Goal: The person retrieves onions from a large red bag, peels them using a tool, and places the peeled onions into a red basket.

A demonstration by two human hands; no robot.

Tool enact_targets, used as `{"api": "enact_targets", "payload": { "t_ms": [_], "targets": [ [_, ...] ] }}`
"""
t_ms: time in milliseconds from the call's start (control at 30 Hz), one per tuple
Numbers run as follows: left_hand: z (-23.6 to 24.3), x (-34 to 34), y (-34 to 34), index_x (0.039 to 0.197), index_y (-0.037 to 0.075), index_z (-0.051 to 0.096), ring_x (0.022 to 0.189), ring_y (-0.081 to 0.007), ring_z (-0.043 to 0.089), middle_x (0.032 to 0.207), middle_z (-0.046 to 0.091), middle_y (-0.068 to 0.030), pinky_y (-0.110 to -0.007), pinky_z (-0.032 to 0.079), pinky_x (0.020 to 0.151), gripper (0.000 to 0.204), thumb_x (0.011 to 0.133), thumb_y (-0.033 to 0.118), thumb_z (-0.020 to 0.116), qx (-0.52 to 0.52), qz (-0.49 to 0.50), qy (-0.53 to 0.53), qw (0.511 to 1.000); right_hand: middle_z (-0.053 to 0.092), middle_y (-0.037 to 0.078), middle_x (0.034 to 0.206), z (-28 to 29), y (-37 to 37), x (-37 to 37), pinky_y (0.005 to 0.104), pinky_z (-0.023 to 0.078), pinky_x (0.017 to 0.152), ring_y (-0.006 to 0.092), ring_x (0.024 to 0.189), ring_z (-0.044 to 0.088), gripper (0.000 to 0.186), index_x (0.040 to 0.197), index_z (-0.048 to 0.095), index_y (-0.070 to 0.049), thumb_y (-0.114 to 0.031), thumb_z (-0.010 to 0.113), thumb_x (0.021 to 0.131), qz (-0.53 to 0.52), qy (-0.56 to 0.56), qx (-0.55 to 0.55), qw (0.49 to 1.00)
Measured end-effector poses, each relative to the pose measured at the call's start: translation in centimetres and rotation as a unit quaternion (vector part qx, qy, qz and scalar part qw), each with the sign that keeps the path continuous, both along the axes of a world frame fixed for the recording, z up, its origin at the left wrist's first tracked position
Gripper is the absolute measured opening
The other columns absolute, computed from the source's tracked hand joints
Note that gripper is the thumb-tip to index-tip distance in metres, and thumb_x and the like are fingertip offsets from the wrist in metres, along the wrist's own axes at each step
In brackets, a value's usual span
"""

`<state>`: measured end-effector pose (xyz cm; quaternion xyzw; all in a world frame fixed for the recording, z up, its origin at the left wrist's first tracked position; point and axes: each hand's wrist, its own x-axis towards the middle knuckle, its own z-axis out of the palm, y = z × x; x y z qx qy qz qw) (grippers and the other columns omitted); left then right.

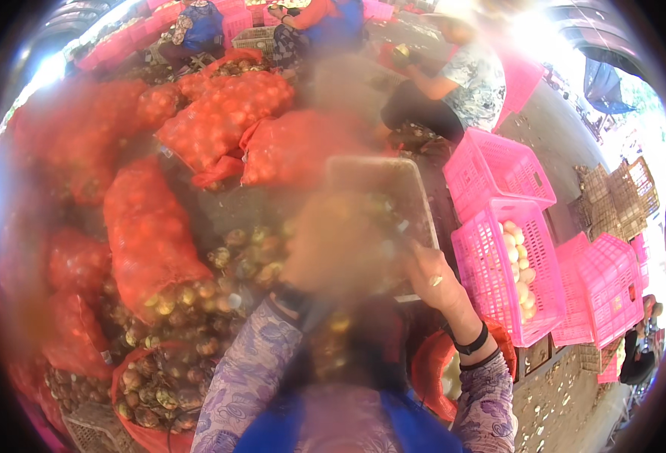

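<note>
A blurred smear over the middle of the view hides my left hand almost wholly; only the cuff end shows, and its fingers cannot be made out. My right hand is closed, its fingertips lost in the smear, so what it holds is unclear. A small pale scrap sticks to its skin. Both hands are over the near side of a pale-rimmed tray. Loose brown-and-green onion-like bulbs lie left of the tray. An open red sack with pale contents stands below my right forearm.
Filled red mesh sacks crowd the left and far side. An open red sack of bulbs sits at lower left. At right, a pink crate holds pale peeled bulbs, beside other pink crates. Several people sit working beyond.
</note>
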<state>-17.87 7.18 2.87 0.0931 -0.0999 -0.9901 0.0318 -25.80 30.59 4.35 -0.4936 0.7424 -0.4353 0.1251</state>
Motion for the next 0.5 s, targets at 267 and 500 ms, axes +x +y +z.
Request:
{"api": "enact_targets", "payload": {
  "t_ms": [267,500],
  "targets": [
    [-0.1,0.5,0.5,0.119,0.007,0.065,0.114,-0.0287,0.063,0.121,0.068,-0.0127,-0.049,0.049,0.101,0.039,0.094,0.037,0.059,-0.11,0.048,0.002,0.993,0.062,0.024,0.083,1.4,0.4,-1.5,0.0452,0.052,0.067,0.0447,0.077,0.063,0.036,0.124,0.055,0.004,0.002,0.053,0.087,0.073,0.159,0.051,0.983],
    [-1.9,-1.6,0.0,0.119,0.007,0.066,0.112,-0.0298,0.064,0.119,0.069,-0.0125,-0.049,0.051,0.098,0.045,0.094,0.042,0.057,-0.046,0.017,0.021,0.999,0.066,0.019,0.086,-8.1,-2.1,0.9,0.0406,0.053,0.068,0.0344,0.078,0.066,0.028,0.112,0.062,0.002,0.0,0.061,0.084,-0.005,0.004,-0.028,1.0]
  ]
}}
